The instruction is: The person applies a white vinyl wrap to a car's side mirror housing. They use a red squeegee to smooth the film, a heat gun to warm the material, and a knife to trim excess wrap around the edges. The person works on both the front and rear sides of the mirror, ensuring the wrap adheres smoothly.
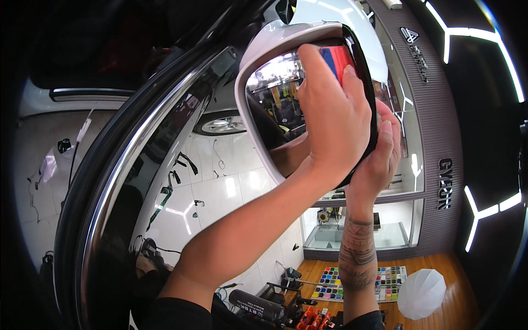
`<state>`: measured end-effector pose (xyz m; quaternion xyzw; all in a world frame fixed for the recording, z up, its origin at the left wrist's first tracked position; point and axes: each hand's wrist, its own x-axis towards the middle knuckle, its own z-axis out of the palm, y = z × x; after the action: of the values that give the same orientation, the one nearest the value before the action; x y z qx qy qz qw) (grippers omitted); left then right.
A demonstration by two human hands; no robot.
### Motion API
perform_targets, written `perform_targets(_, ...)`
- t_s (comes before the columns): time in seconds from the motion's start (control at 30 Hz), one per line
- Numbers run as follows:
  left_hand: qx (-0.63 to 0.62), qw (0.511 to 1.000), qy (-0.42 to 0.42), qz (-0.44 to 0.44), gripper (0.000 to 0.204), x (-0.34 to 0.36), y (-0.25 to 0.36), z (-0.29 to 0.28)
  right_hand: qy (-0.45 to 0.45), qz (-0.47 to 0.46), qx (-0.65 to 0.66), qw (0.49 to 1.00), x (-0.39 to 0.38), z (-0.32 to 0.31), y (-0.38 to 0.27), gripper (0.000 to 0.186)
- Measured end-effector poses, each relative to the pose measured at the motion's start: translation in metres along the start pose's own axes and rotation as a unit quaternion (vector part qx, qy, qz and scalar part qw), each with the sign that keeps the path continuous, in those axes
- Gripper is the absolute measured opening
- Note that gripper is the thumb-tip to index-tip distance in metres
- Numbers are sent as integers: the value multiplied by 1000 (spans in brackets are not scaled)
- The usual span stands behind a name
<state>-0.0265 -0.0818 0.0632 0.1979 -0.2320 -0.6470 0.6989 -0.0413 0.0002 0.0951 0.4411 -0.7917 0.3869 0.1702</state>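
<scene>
A car's side mirror (248, 63) with a white housing and black outer edge fills the upper middle. My left hand (336, 113) reaches across its glass (275, 104), closed on a flat red and blue squeegee card (342, 61) near the upper outer corner. The glass reflects lights and part of the room. My right hand (378, 151), below a tattooed forearm, curls against the mirror's outer edge, thumb near bent fingers. Part of that hand is hidden behind the housing, and the left fingertips are partly out of sight.
The car's door frame (104, 198) with its chrome strip curves along the left. Dark scraps (162, 201) lie on the white tiled floor (214, 198). A black cylinder (258, 308), colour swatch boards (390, 280) and a white faceted object (422, 294) are below. A glass-fronted wall stands right.
</scene>
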Motion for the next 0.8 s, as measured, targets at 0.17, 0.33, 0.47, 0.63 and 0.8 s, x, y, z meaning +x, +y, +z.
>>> perform_targets(0.17,-100,986,20,-129,26,6,3,-35,-13,-20,2,1000,3,-11,14,36)
perform_targets(0.33,-47,993,-51,-95,24,2,11,-45,6,-1,50,999,4,-13,13,34)
perform_targets(0.47,30,989,-74,-125,25,-17,17,-12,12,15,110,994,1,-6,9,34)
perform_targets(0.63,-2,993,-97,-70,25,-6,0,-16,3,-14,95,995,5,-5,13,33)
perform_targets(0.8,-42,982,-149,-106,24,12,25,-49,19,-26,55,998,3,-8,11,34)
